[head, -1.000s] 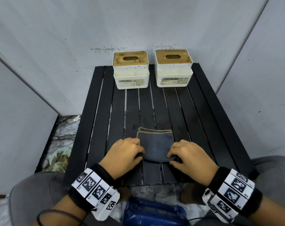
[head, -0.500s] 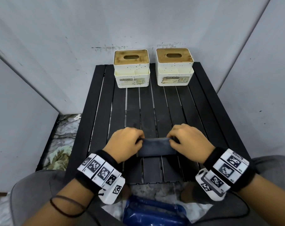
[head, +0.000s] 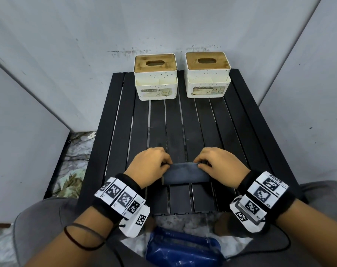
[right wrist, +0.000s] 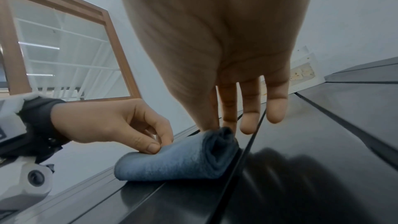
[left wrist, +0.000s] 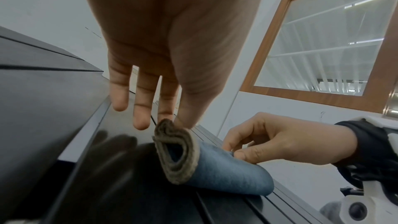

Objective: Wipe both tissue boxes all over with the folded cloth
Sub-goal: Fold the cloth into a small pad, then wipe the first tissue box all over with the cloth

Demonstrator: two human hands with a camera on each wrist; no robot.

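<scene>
Tissue boxes, two of them, stand side by side at the far edge of the black slatted table (head: 239, 120), against the grey wall: the left tissue box (head: 155, 76) and the right tissue box (head: 207, 74), each cream plastic with a wooden lid and an oval slot. Both sit well apart from the folded cloth (head: 186, 174), which lies at the near end of the table, between the two hands.

The left hand (head: 151, 166) pinches the cloth's left end between thumb and forefinger, with the other fingers (left wrist: 141, 101) hanging straight and free. The right hand (head: 220, 165) pinches the right end the same way, its spare fingers (right wrist: 251, 106) also extended. The blue-grey cloth is doubled over into a thick band with a tan hem showing at its left end.

By my reading, the work is at its opening stage: the cloth is being folded or tidied, and no wiping has begun. Neither box looks touched, so every face of both remains to do.

The front label on the right box reads "TISSUE HOLDER"; the left box carries a matching label, though it is harder to read. Black-and-white square marker tags cover the wristbands (head: 123, 198). No brand is legible.
</scene>
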